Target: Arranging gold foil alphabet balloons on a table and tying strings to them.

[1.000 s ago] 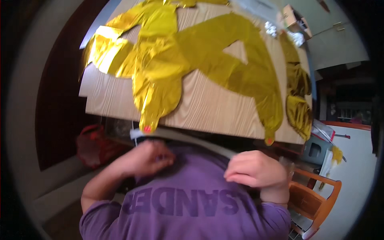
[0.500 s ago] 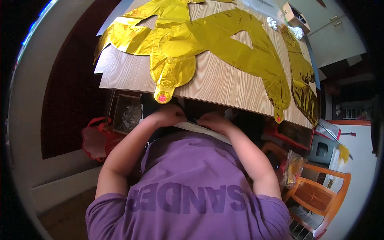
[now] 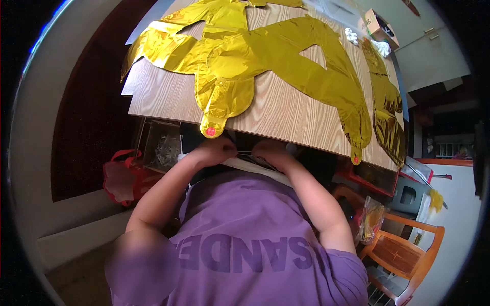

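Observation:
Both my hands are low in front of my lap, just below the table's near edge. My left hand (image 3: 216, 151) is closed, its fingers curled in toward the middle. Facing it across a small gap, my right hand (image 3: 271, 152) is closed too. Several thin pale strands (image 3: 245, 153) stretch between the two hands; they are too fine to tell string from thin straws. Above the hands, flat gold foil balloons (image 3: 229, 61) lie spread on the wood-grain table (image 3: 168, 92). Two of their tabs, each with a red mark, hang over the near edge.
More gold foil (image 3: 388, 107) lies along the table's right side. A small cardboard box (image 3: 380, 28) and white crumpled bits (image 3: 351, 35) sit at the far right. Left below is a red bag (image 3: 122, 178); right are a wooden chair (image 3: 398, 247) and a clear packet (image 3: 371, 219).
My hands have stayed in front of my lap, with the right one turned so its back shows more. Thin strands between them now show more plainly. The view has shifted slightly.

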Tool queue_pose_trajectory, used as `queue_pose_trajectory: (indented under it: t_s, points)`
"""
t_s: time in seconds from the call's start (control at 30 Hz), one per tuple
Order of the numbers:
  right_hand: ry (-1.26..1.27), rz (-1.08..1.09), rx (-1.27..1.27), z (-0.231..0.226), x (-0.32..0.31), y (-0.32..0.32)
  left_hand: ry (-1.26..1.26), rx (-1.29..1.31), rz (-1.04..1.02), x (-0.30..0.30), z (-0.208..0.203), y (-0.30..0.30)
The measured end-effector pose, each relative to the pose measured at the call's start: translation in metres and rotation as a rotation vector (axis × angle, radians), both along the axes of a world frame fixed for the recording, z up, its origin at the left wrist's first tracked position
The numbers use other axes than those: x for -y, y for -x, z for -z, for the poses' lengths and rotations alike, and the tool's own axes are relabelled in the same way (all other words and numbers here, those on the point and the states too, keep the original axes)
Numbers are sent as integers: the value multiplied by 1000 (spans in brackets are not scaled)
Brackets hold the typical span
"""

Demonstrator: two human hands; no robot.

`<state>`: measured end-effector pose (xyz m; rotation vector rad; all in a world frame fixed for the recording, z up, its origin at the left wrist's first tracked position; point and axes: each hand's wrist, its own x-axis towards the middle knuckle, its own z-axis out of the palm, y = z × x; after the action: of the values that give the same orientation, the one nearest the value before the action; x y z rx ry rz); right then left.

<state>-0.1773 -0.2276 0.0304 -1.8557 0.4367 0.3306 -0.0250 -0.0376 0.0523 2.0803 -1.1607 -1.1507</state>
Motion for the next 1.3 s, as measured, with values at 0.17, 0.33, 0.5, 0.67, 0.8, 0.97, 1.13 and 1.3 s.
queue_pose_trajectory:
  t_s: [0.17,0.33,0.5,0.67,0.8,0.97,1.13,1.3]
  points:
    - [127,105,187,-56,-19,17,449,276,-45,4,-44,31]
    - [-21,194,368,-91,-32,36,606,347,176,7,-75,45]
    - [-833,174,484,-135,-49,47,693,584,293,-4,-144,63]
    - [-809,45,278,-164,-55,49,805,588,238,-10,-189,52]
    - [-138,-53,500,-177,-44,41,611,306,116,-24,-194,43]
    - [68,16,781,-165,-50,40,448,-540,-167,-31,-186,48]
    - [308,-190,771,-175,-66,53,852,-108,-525,-5,-178,52]
    - [563,-51,909,-247,-24,51,982,308,229,-13,-153,64]
